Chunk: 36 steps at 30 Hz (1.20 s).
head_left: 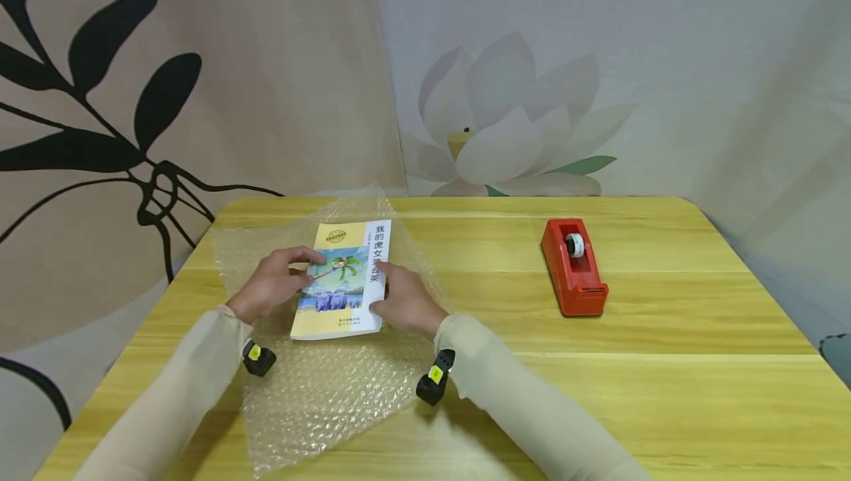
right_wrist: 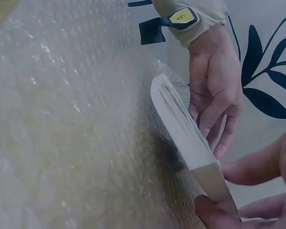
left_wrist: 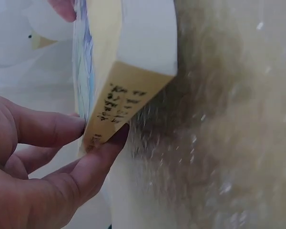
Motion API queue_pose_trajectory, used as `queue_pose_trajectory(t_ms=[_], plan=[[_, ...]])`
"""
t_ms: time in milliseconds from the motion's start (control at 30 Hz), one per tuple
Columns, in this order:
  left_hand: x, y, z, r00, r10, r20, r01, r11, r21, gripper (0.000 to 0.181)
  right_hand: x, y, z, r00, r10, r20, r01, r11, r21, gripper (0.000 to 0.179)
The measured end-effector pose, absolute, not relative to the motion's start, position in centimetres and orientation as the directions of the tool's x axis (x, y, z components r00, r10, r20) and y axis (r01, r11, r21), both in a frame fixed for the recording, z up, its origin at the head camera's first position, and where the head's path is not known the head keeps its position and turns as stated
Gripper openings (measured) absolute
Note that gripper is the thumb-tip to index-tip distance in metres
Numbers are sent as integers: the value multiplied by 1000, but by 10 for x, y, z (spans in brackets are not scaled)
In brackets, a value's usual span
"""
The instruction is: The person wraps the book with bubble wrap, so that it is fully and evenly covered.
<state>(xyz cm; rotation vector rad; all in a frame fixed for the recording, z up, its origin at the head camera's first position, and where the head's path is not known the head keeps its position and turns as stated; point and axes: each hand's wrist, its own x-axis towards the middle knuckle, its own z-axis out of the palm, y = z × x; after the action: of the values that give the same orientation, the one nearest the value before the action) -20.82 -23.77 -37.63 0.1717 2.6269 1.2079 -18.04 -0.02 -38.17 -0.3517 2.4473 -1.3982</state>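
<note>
- Partly hidden: the near left corner of the yellow-covered paperback book (head_left: 340, 281) sits behind the left hand (head_left: 269, 285) in the head view; both wrist views are blurred and show only the book's edge (left_wrist: 115, 102) (right_wrist: 190, 138).
- Book lies flat on a clear sheet of bubble wrap (head_left: 326, 392) spread over the left part of the yellow wooden bench (head_left: 665, 333).
- Left grip: thumb and fingers pinch the book's left edge, fingers laid over the cover.
- Right hand (head_left: 407, 302): curled fingers and thumb hold the right, spine-side edge.
- Both forearms in beige sleeves reach forward, wrists low over the wrap.
- Red tape dispenser (head_left: 574, 276) stands well apart, to the right.
</note>
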Motion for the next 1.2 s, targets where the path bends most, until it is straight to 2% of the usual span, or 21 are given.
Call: queue_pose_trajectory(t_ms=[233,733,1200], plan=[[-215,-241,-377,-964,214,-159,32,687,726,30,-185,-4,-381,-932,-335,-139,-80,564,-822,81],[-222,-239,-377,-969,182,-165,18,723,691,28,-190,-12,-377,-949,-298,-100,-131,664,-736,77],[-222,-240,-375,-975,159,-157,25,775,631,27,-192,-17,-383,-945,-312,-100,-139,660,-739,72]])
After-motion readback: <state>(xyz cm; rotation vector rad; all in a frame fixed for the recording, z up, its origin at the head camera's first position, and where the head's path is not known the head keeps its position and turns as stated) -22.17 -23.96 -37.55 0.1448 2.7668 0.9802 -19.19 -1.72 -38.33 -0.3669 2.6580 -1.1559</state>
